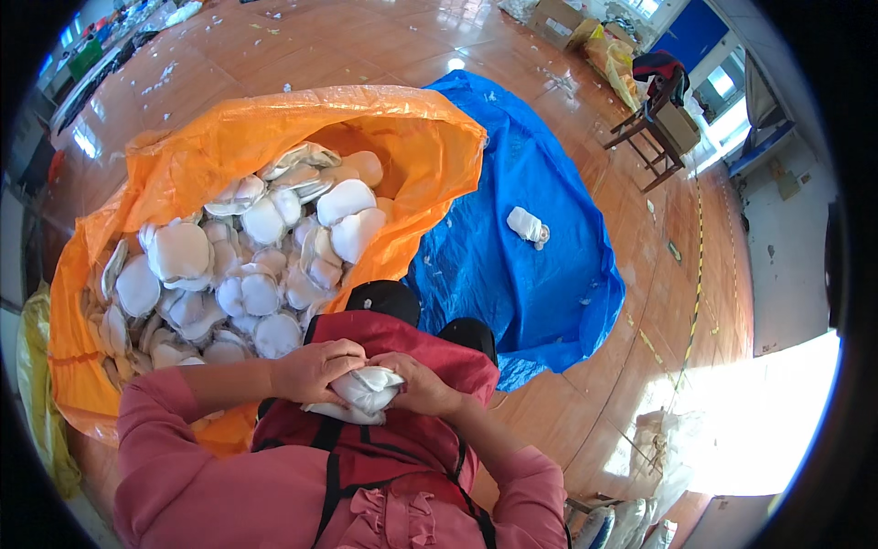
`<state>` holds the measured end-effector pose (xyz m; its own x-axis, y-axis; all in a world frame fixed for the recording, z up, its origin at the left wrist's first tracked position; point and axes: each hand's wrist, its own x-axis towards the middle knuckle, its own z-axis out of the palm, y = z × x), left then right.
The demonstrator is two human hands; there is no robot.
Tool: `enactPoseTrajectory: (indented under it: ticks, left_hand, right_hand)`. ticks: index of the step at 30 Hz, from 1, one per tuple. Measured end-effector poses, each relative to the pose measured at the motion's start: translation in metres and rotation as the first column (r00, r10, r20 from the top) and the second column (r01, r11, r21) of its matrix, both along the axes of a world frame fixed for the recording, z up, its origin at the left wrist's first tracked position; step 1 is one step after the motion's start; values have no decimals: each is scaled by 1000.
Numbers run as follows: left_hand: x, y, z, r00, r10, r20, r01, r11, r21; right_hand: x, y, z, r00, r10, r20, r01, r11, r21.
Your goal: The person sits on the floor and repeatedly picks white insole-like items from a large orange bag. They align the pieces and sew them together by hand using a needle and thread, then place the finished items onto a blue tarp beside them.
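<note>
Over my lap, my left hand (318, 368) and my right hand (417, 385) both grip a white, soft, folded fabric piece (368, 392). The fingers of each hand curl round its upper sides, and its lower part hangs against my red apron (384, 343). To the left, a large open orange sack (206, 123) holds many round white fabric pads (261, 220) in a loose heap. A blue plastic sheet or sack (498, 293) spreads out ahead to the right. On it lies a small rolled white bundle (528, 225), apart from my hands.
A wooden chair (651, 137) with dark clothing and a cardboard box stands far right. Behind it are a carton (552, 22) and a yellow bag (611, 62). A yellow sack (46, 393) sits at the left edge. White scraps dot the tiled floor (366, 46).
</note>
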<state>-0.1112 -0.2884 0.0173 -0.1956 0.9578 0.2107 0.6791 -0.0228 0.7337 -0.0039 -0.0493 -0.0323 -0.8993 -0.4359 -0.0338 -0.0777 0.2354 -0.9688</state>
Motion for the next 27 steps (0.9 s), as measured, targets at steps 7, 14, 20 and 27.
enactPoseTrajectory:
  ticks: [7,14,20,27]
  left_hand:
    - [-1,-5,43,967,-16,-255,-28,985,-171]
    - [-13,-3,62,973,-130,188,215,799,-562]
    - [-25,-13,53,833,122,539,408,523,-748]
    - [-15,-5,45,829,-13,559,514,409,-754]
  right_hand:
    - [-9,5,47,960,163,-228,-147,985,87]
    - [-11,-12,46,965,199,-172,-196,980,38]
    - [-19,-28,64,948,263,-178,-262,965,26]
    - [-11,-40,60,965,140,-220,-163,983,-86]
